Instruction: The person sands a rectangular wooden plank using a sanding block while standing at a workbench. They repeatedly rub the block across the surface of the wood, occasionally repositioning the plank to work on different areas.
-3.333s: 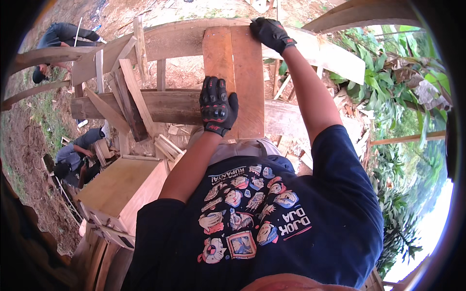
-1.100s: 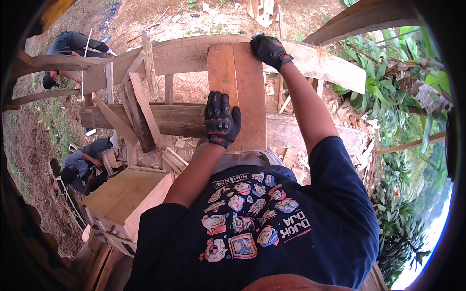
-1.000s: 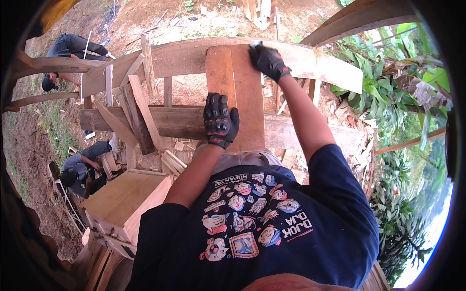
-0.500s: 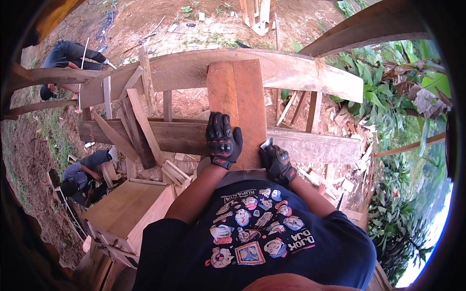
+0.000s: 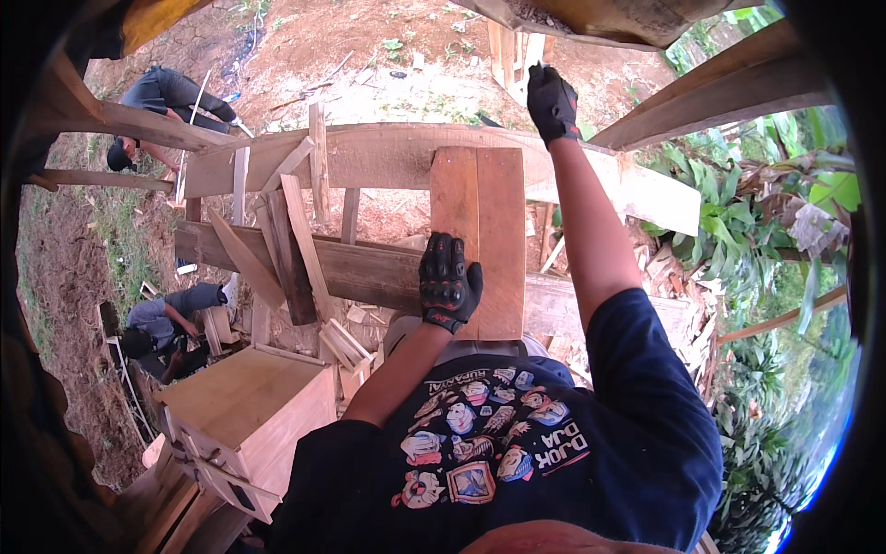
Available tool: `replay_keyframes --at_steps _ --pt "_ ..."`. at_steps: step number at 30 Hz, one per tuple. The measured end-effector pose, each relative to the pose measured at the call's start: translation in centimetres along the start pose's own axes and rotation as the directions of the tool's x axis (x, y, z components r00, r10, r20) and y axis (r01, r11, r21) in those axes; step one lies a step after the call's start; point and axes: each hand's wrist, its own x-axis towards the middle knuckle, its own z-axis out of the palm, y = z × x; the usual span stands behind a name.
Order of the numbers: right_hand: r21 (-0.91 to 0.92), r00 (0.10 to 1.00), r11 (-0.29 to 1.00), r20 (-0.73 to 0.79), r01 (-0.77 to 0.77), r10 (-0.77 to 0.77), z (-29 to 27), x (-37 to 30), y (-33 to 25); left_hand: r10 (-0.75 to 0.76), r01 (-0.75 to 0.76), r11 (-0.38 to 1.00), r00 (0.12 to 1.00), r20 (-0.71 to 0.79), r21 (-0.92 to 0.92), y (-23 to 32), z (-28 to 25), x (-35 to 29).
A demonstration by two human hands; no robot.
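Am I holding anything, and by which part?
Your left hand lies on the reddish wooden panel, over its left edge; whether your right hand holds anything can't be told.

Soft, bright daylight keeps the brown panel (image 5: 499,240) clear and bleaches the right end of the long plank (image 5: 666,197), while the lower right edge burns white with blue fringing, the lower left sinks dark, and fisheye distortion stretches the foliage (image 5: 761,443) along the right rim.
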Motion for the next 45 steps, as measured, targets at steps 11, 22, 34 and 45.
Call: replay_keyframes --at_steps 11,22,34,45 --pt "-0.011 0.840 0.848 0.128 -0.530 0.527 -9.5 -29.3 20.4 -0.008 0.007 1.000 0.999 -0.036 -0.019 0.2 0.3 -0.3" --pt "-0.227 0.829 0.844 0.188 -0.486 0.527 -15.8 -44.5 24.5 0.019 -0.028 0.993 0.997 -0.078 -0.117 -0.3 0.2 -0.2" --pt "-0.311 0.797 0.879 0.386 -0.362 0.465 -13.1 -50.4 21.9 -0.750 0.810 0.587 0.543 0.378 0.002 -6.4 2.7 4.9" --pt "-0.333 0.754 0.778 0.231 -0.532 0.615 -17.8 -56.0 26.2 -0.403 0.370 0.914 0.784 0.472 0.165 -2.2 -4.4 10.2"
